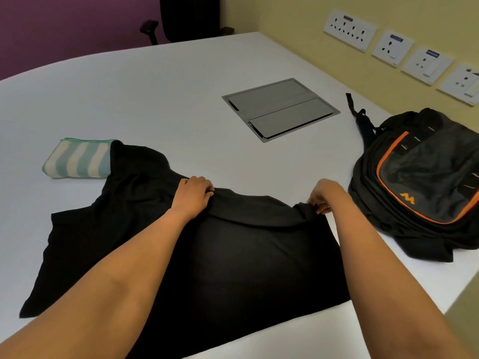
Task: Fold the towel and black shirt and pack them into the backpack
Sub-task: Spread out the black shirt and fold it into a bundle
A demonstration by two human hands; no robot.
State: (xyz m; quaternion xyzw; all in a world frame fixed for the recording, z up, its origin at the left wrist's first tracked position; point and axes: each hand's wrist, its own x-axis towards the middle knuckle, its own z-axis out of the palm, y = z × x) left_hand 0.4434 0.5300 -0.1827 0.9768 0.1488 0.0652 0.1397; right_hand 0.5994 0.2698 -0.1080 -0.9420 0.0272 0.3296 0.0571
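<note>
While the folded striped towel [77,158] and backpack [420,182] lie aside on the white table [160,99], the left hand [193,195] and right hand [325,196] each pinch the black shirt's [233,255] far edge.

White table [155,86] with folded striped towel [77,158], black shirt [233,255], backpack [420,177], metal cable hatch [281,110].

Your table [155,86] holds a grey hatch [281,110]; 4 socket plates [350,29] flank its right edge, a chair [189,16] its far edge.
</note>
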